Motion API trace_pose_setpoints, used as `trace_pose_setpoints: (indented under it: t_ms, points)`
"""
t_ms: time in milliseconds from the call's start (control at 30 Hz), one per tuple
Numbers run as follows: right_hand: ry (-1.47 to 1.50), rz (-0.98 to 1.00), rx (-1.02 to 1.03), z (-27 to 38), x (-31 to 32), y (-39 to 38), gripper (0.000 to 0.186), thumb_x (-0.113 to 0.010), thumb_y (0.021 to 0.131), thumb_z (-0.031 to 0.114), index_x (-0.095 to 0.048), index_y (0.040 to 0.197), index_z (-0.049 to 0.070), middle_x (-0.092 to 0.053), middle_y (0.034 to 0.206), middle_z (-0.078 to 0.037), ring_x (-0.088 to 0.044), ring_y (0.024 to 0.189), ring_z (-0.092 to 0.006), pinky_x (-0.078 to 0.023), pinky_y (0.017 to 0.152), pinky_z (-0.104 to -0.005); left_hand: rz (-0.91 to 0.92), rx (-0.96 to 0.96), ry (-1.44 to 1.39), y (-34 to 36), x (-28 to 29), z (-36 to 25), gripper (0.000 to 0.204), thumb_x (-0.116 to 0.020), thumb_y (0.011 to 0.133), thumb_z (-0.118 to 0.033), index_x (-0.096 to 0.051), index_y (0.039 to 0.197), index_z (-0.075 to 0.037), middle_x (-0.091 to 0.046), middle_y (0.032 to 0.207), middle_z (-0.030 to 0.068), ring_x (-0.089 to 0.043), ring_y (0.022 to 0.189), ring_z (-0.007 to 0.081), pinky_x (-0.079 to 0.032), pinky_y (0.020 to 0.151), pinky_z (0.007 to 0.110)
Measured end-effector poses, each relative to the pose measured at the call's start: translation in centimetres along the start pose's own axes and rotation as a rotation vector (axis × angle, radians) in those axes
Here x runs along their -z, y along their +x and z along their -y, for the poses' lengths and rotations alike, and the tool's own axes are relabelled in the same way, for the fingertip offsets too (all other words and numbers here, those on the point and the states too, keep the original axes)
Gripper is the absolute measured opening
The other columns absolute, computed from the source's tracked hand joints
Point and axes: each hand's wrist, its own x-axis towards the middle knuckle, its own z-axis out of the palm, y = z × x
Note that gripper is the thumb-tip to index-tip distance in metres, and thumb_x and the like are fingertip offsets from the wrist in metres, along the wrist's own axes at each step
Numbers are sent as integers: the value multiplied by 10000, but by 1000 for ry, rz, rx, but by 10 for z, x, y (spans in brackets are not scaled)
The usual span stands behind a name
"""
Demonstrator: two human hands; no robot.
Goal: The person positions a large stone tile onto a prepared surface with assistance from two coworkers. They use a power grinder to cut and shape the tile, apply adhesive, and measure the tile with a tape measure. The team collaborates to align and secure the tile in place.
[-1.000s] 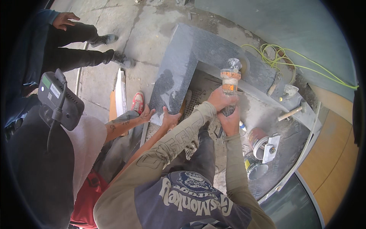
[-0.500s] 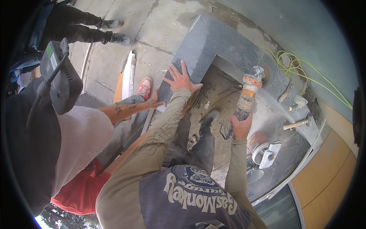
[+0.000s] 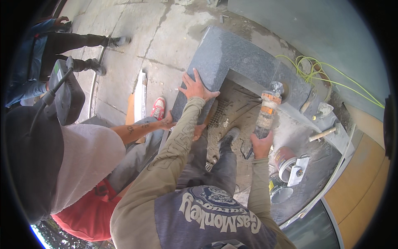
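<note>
My left hand (image 3: pixel 195 88) lies with fingers spread on the near left arm of a dark grey stone countertop (image 3: pixel 244 54), which surrounds a rectangular opening. In my right hand (image 3: pixel 262 145) is the rear body of a dusty angle grinder (image 3: pixel 268 111) with orange bands. Its head and disc sit at the stone's edge, right of the opening; whether the disc touches the stone I cannot tell. Beside my left forearm, a co-worker's hand (image 3: pixel 167 121) holds the stone's near left end. Another hand (image 3: pixel 198 132) of that person shows just past my sleeve.
A yellow-green cable (image 3: pixel 309 76) lies coiled by the wall. To the right are a hammer (image 3: pixel 324 134), a trowel-like tool (image 3: pixel 322 111), a reddish bucket (image 3: pixel 285 159) with a white plate (image 3: pixel 298 171), and a basin (image 3: pixel 282 194). Someone else stands at far left.
The whole view has shifted slightly. My left hand stays on the stone and my right hand keeps its hold on the grinder. The person at far left has moved their legs.
</note>
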Motion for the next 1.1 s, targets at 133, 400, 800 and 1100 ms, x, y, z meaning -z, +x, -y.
trace_pose_setpoints:
  t_ms: [133,400,800,1100]
  points:
    - [-65,-39,141,14,-1,0,597,-794,737,151,-565,1246,-59,-668,1097,-190,-659,987,-297,-519,906,-407,26,38,27,0,2,-1,1582,-942,495,-711,-101,1698,-120,-138,1675,351,-146,1591,470,-219,1143,790]
    - [9,5,34,-7,0,10,629,-780,744,147,-541,1284,-69,-662,1122,-196,-649,1025,-296,-511,930,-408,39,-35,7,25,11,-30,1568,-915,524,-752,-95,1701,-119,-126,1680,381,-116,1602,480,-188,1157,800]
    - [68,-11,-12,5,-1,15,670,-768,747,134,-502,1327,-68,-645,1106,-176,-641,970,-262,-520,892,-394,65,-72,146,109,22,-87,1628,-918,466,-806,-63,1712,-200,-95,1692,380,-81,1612,479,-245,1167,753]
    - [101,-54,-21,-16,-7,25,684,-763,739,134,-513,1347,-55,-637,1163,-185,-645,1030,-286,-512,933,-402,-27,-75,89,107,21,-79,1657,-899,423,-854,-77,1714,-219,-155,1687,345,-157,1603,448,-293,1162,725]
